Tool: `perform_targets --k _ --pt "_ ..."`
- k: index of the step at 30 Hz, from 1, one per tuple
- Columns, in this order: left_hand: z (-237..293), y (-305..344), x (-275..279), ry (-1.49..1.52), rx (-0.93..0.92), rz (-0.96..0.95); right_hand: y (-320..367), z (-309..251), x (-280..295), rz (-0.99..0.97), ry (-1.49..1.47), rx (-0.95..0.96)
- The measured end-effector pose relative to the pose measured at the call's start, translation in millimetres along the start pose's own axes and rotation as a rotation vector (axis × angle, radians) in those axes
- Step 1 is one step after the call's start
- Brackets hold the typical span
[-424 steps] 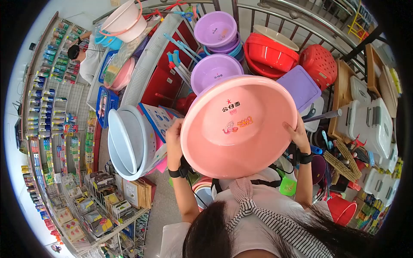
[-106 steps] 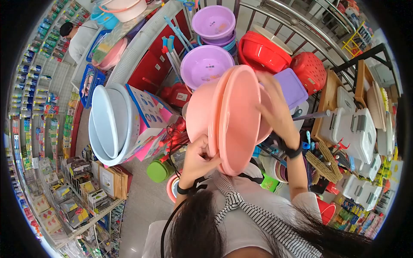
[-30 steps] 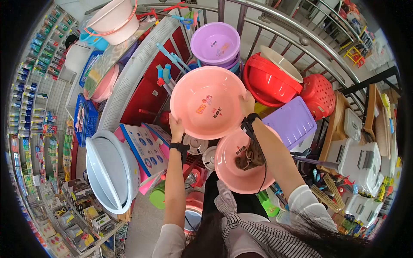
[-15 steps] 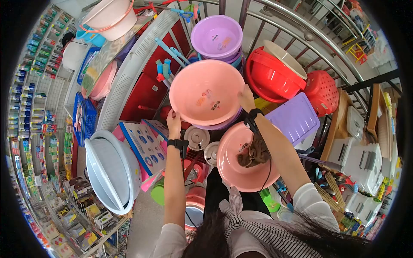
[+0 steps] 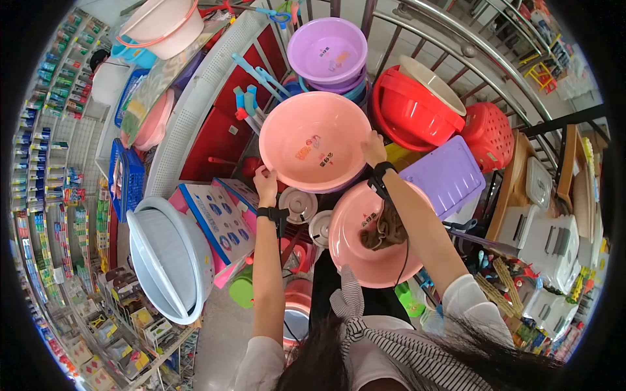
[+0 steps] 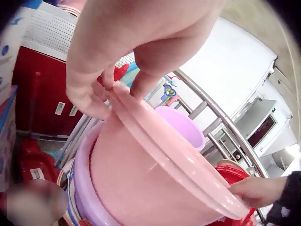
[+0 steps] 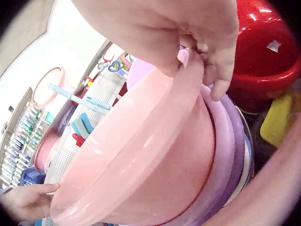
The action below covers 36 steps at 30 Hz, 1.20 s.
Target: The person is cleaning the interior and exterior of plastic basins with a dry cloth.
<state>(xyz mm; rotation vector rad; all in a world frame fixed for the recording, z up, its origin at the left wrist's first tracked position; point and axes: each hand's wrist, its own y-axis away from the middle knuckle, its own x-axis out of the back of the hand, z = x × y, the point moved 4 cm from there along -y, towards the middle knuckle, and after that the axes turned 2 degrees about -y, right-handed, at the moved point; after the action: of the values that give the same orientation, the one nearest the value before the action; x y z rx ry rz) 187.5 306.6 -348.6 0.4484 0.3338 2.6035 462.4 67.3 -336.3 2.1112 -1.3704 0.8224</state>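
A pink basin with printed characters and a cartoon sits low in a stack of purple basins. My left hand pinches its near-left rim between thumb and fingers. On the opposite side my right hand grips the rim, fingers curled over the edge in the right wrist view. Closer to my body, under my right forearm, a second pink basin holds a crumpled brown cloth item. Part of that basin is hidden by the forearm.
Behind stand more purple basins and red basins against a metal railing. Pale blue basins and a blue-edged box are at left. A purple lid and clear storage boxes lie right.
Earlier, two pink basins were held nested together; they are now apart, one near my body, one on the purple stack. Over the last half second the held basin has barely shifted.
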Motion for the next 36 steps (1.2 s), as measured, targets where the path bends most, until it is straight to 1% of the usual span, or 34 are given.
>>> perform_targets --k 2,3,4,5,6,8,9,10,11,12,13,14,15,17,18,20,23,24,26,29,33,35,36 --pt "6 0 -6 0.014 0.023 -0.005 -8 4 -8 0.063 -0.061 -0.004" --pt "8 -2 -7 0.03 0.043 -0.007 -6 4 -12 0.06 -0.062 -0.006" --pt "10 -4 -9 0.024 0.094 -0.064 -5 4 -14 0.11 -0.061 0.0" --pt "11 -3 -10 0.023 0.096 -0.065 -3 6 -13 0.16 -0.059 0.002" --pt "10 -4 -10 -0.032 0.077 -0.044 0 5 -10 0.159 -0.058 0.0" --pt "-12 -9 -11 -0.087 0.06 -0.025 7 0 -3 0.102 -0.089 0.038" --pt "-44 -19 -12 -0.163 0.051 -0.035 7 3 -4 0.101 -0.088 0.037" --pt "-47 -19 -11 -0.239 0.04 -0.043 5 7 -6 0.085 -0.096 0.045" --pt "-52 -14 -12 -0.239 0.04 -0.041 2 11 -8 0.069 -0.105 0.053" --pt "-36 5 -14 -0.154 0.09 -0.03 -2 12 -6 0.068 -0.106 0.054" --pt "-25 16 -16 -0.068 0.138 -0.02 -7 13 -5 -0.02 -0.017 0.014" --pt "-23 19 -17 -0.072 0.131 -0.034 -10 15 -6 -0.107 0.075 -0.03" --pt "-22 18 -17 -0.073 0.131 -0.035 -13 14 -4 -0.107 0.074 -0.031" --pt "-23 15 -21 -0.014 0.171 -0.063 -16 13 -2 -0.169 0.251 -0.042" --pt "-34 8 -23 -0.013 0.172 -0.062 -18 15 -3 -0.17 0.253 -0.042" --pt "-69 -16 -24 -0.192 0.099 -0.069 -23 21 -6 -0.186 0.195 -0.113" --pt "-93 -32 -25 -0.202 0.107 -0.078 -21 16 -5 -0.186 0.246 -0.119" --pt "-87 -30 -25 -0.202 0.103 -0.078 -24 22 -8 -0.183 0.244 -0.118" --pt "-68 -22 -22 -0.346 0.167 -0.022 -34 38 -16 -0.211 0.278 -0.067" --pt "-65 -22 -27 -0.344 0.19 0.004 -30 29 -4 -0.195 0.321 -0.038" --pt "-39 -7 -27 -0.309 0.175 -0.025 -29 19 6 -0.182 0.346 -0.021" --pt "-26 2 -27 0.039 0.209 -0.101 -29 15 10 -0.179 0.324 0.063" --pt "-17 6 -26 0.035 0.212 -0.108 -30 15 12 -0.178 0.325 0.055"
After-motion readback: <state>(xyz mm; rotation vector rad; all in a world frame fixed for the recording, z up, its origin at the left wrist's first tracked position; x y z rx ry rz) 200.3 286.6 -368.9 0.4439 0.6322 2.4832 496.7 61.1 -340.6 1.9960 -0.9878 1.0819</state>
